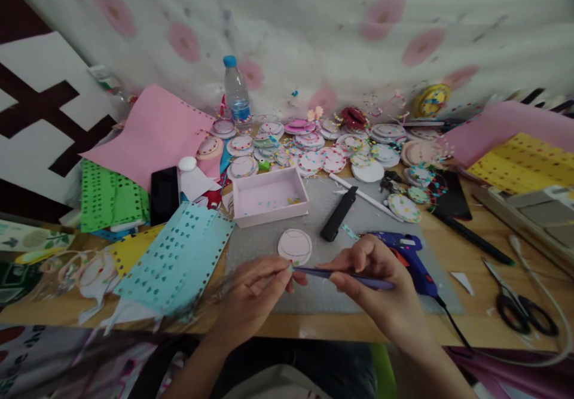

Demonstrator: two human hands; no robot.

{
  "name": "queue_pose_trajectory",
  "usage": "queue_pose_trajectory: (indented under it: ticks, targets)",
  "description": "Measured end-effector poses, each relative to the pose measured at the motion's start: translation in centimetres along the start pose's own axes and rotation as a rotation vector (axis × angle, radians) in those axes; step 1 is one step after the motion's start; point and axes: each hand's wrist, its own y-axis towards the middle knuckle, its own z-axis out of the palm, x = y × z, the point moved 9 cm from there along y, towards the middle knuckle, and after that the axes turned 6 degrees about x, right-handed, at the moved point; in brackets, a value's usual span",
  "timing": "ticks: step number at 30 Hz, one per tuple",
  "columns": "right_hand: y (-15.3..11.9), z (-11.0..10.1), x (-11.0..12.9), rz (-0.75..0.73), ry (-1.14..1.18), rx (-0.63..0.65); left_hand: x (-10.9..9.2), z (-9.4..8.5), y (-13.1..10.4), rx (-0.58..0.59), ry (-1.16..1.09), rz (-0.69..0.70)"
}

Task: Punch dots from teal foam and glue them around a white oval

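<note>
My right hand [381,279] is closed around purple tweezers [368,280], whose tip points left. The tip meets the fingertips of my left hand [255,291], which pinch something tiny and teal, too small to make out. Just beyond the fingertips, a round white paper piece [295,245] with a curved line on it lies on the grey mat [251,249]. Behind it stands a shallow pale pink box [270,198] with small teal and yellow bits inside.
A black cutter [339,213], white pen [365,197] and blue glue gun [415,261] lie right of centre. Scissors [520,306] rest far right. Decorated paper discs [309,161] and a bottle [236,91] line the back. Teal sheets [179,258] and a phone [165,195] lie left.
</note>
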Motion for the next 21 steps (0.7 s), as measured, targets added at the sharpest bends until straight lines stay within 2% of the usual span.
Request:
queue_pose_trajectory:
  ticks: [6,11,16,18,21]
  targets:
    - [-0.6,-0.5,0.0,0.001,0.047,-0.078,-0.6,-0.3,-0.2,-0.017,0.131,0.009]
    - [-0.5,0.1,0.3,-0.009,-0.045,-0.023,-0.7,-0.5,-0.2,-0.032,0.168,0.015]
    - [-0.5,0.2,0.6,-0.051,-0.159,-0.029,-0.3,-0.9,-0.3,-0.039,0.161,-0.013]
    - [-0.6,0.3,1.2,-0.101,-0.205,-0.045,0.0,-1.0,-0.3,-0.038,0.146,-0.027]
    - [-1.2,1.0,3.2,-0.317,-0.417,-0.048,0.9,-0.5,-0.4,0.007,0.101,-0.069]
